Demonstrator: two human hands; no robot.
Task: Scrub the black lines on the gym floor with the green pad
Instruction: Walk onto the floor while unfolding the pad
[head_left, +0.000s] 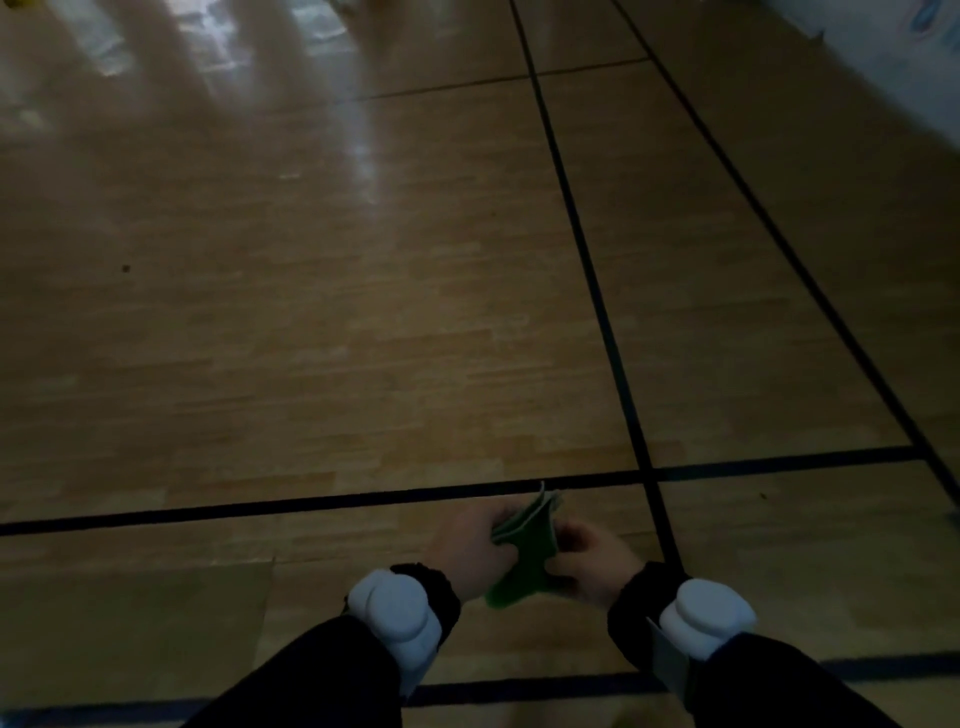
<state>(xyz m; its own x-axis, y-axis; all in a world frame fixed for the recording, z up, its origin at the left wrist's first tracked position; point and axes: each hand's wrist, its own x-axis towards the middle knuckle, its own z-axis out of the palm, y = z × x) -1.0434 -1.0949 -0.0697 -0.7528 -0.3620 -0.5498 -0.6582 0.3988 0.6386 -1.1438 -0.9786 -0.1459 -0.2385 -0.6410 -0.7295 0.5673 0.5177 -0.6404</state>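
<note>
Wooden gym floor (322, 322) fills the frame, dim, with glare streaks in the upper left. A pale wall or mat edge (893, 62) cuts the upper right corner.

Black lines: one long line (592, 270) runs from the top centre down toward the lower right; a second (779, 228) runs roughly parallel, further right. A cross line (311, 503) spans the frame just above the hands and meets the long line right of centre. Another dark line (519, 688) lies at the bottom, partly hidden by the sleeves.

Both forearms in dark sleeves (332, 670), each wrist carrying a white puck-shaped device (397, 613).

Left hand (475, 545) and right hand (592, 564) are close together in the lower centre, both closed on the green pad (522, 558). The pad is bunched or folded between them, held up off the floor; its upper edge overlaps the cross line in the picture, but no contact is visible.

Judged step: readying the pad before scrubbing.
- Flatten or fold the pad to a firm face that the palm covers.
- Take it in one hand, fingers spread for even pressure.
- Lower onto the cross line, the nearest one, and stroke along its length.
- Risk: a bunched pad skips and scrubs unevenly.
</note>
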